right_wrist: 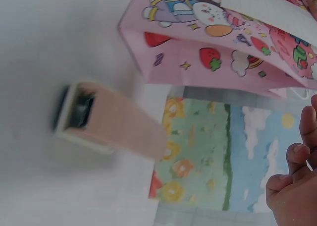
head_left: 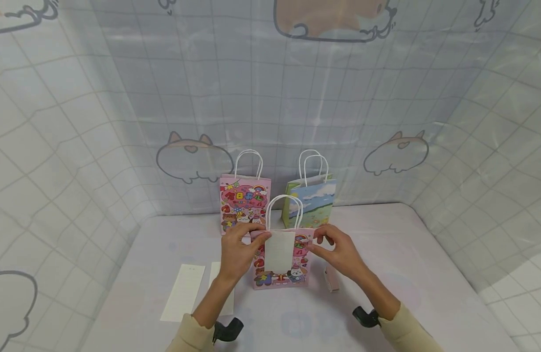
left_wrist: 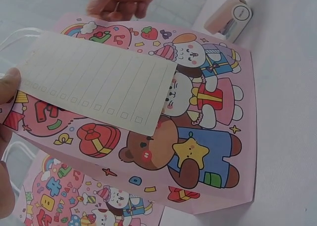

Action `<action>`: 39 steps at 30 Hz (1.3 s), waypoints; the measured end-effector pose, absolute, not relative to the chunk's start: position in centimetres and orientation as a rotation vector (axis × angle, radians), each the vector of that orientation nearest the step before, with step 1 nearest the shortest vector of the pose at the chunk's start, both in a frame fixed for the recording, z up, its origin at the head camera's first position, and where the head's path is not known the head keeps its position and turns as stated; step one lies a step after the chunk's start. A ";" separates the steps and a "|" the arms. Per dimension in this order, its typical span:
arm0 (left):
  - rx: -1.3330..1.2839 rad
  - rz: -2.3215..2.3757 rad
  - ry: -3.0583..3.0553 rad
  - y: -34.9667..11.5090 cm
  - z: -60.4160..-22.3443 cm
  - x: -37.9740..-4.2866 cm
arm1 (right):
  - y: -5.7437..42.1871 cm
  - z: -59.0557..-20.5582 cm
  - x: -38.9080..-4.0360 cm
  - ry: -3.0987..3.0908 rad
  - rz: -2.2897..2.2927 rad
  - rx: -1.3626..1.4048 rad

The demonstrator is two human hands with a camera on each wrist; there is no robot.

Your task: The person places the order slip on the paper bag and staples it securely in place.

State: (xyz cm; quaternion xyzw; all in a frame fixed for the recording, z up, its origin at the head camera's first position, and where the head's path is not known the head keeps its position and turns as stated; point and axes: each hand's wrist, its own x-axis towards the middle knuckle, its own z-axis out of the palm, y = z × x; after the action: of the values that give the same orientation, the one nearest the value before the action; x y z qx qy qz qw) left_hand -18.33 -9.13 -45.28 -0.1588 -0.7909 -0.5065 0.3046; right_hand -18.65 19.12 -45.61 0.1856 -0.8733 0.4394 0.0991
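A pink cartoon paper bag (head_left: 281,281) with white handles stands upright between my hands. A lined checklist sheet (left_wrist: 99,80) lies against its front; in the head view it appears as a blank pale rectangle. My left hand (head_left: 239,252) pinches the bag's upper left edge, its thumb on the edge of the sheet. My right hand (head_left: 341,249) is at the upper right edge, thumb in front and index finger at the corner; its other fingers (right_wrist: 297,159) are loosely curled. A pink stapler (right_wrist: 119,119) lies on the table just right of the bag.
Behind stand another pink bag (head_left: 245,195) at left and a blue-green landscape bag (head_left: 314,200) at right. Two pale paper sheets, one the left sheet (head_left: 183,293), lie on the table (head_left: 305,322) by my left forearm. Patterned curtain (head_left: 270,98) surrounds the table.
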 end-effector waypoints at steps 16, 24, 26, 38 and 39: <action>-0.429 -1.336 -2.094 -9.2 -45.4 -18.3 | 22.8 -49.2 -17.7 -2.755 1.236 0.415; -0.442 -1.343 -2.086 -9.2 -45.5 -18.3 | 24.3 -51.2 -17.4 -2.786 1.257 0.400; -0.441 -1.344 -2.083 -9.2 -45.5 -18.3 | 24.6 -51.6 -17.3 -2.813 1.252 0.387; -0.443 -1.353 -2.075 -9.3 -45.4 -18.3 | 25.0 -52.9 -16.9 -2.974 1.186 0.322; -0.442 -1.349 -2.076 -9.3 -45.4 -18.3 | 25.0 -53.0 -16.9 -2.987 1.182 0.327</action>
State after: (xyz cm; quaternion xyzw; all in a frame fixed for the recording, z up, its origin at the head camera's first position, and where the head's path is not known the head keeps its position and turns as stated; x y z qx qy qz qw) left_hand -18.29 -9.33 -45.42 -0.1671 -0.7852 -0.5104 0.3082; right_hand -16.89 25.00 -53.00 0.1011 -0.9242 0.3656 -0.0438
